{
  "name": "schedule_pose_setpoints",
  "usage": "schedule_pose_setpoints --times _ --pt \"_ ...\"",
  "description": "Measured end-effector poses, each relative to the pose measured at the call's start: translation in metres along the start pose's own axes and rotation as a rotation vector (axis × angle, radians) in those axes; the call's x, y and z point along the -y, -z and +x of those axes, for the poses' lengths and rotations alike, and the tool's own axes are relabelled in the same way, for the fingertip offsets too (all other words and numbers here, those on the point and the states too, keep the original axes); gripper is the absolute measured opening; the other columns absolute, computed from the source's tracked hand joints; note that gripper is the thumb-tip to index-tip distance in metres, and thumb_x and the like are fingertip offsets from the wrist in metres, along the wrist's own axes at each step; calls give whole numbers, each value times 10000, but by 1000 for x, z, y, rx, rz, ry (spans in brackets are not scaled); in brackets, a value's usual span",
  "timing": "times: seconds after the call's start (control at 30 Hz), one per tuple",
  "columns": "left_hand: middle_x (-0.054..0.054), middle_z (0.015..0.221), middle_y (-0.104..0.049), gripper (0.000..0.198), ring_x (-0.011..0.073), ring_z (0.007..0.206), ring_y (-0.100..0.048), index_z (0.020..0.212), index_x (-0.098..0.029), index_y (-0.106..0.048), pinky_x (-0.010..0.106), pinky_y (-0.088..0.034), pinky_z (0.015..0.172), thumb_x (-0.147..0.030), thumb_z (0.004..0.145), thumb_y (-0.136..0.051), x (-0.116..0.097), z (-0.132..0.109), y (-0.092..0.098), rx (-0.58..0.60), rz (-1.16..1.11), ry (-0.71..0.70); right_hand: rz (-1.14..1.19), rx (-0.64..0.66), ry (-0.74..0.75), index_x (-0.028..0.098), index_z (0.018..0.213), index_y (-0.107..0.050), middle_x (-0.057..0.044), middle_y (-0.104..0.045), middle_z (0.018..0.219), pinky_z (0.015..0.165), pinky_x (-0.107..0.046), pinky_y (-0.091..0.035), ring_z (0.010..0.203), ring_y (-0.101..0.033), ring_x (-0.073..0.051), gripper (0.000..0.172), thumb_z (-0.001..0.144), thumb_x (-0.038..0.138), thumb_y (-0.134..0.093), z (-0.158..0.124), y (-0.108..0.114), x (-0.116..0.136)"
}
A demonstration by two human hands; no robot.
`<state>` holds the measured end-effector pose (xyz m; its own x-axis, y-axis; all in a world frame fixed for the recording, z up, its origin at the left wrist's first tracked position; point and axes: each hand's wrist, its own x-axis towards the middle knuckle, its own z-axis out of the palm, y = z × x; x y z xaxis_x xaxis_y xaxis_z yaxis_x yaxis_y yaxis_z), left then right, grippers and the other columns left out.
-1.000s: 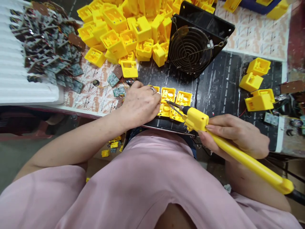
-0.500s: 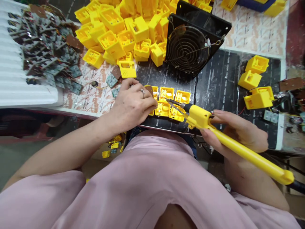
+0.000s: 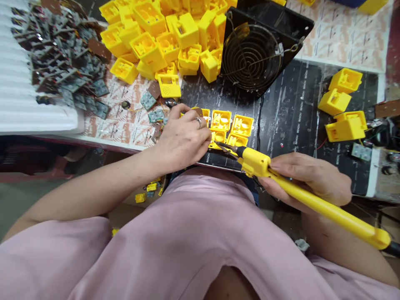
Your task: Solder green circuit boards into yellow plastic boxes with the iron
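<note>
Under the left fingers point(image 3: 203, 135), yellow casings point(image 3: 219, 135) partly hidden, grip unclear

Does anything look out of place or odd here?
Yes: a few small yellow pieces lie below the table, left of the pink shirt, apart from the yellow pile on top. They may have fallen; what they rest on is unclear.

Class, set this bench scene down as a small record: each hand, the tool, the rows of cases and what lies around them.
Left hand: over the left end of the cases; whether it holds anything is hidden
Right hand: closed around the tool
Tool: yellow, pointing at the near row; contact unclear
Cases: two rows, yellow, open side up
Beyond: fan, yellow heap
Far left: boards, heaped
Far right: loose cases
</note>
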<state>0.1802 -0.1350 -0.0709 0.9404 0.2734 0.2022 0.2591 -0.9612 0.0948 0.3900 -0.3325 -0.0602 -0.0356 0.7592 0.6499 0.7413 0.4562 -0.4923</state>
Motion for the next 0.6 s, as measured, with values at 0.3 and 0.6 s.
schedule_pose_setpoints --times 0.3,0.6 --pt "58 805 -700 284 265 992 -663 748 -204 -691 516 -497 1033 -261 965 -518 1 4 2 50 -30 19 -39 87 129 214 863 -649 12 -750 732 553 -176 -618 616 -734 -113 210 889 210 -858 18 -4 -3" --pt "65 807 -720 375 266 969 -684 742 -205 -699 504 -530 1011 -280 1003 -439 1 6 2 83 77 -22 -30 123 -171 270 893 -715 -7 -745 795 655 -266 -657 707 -742 -146 190 1045 370 -661 5 16 5"
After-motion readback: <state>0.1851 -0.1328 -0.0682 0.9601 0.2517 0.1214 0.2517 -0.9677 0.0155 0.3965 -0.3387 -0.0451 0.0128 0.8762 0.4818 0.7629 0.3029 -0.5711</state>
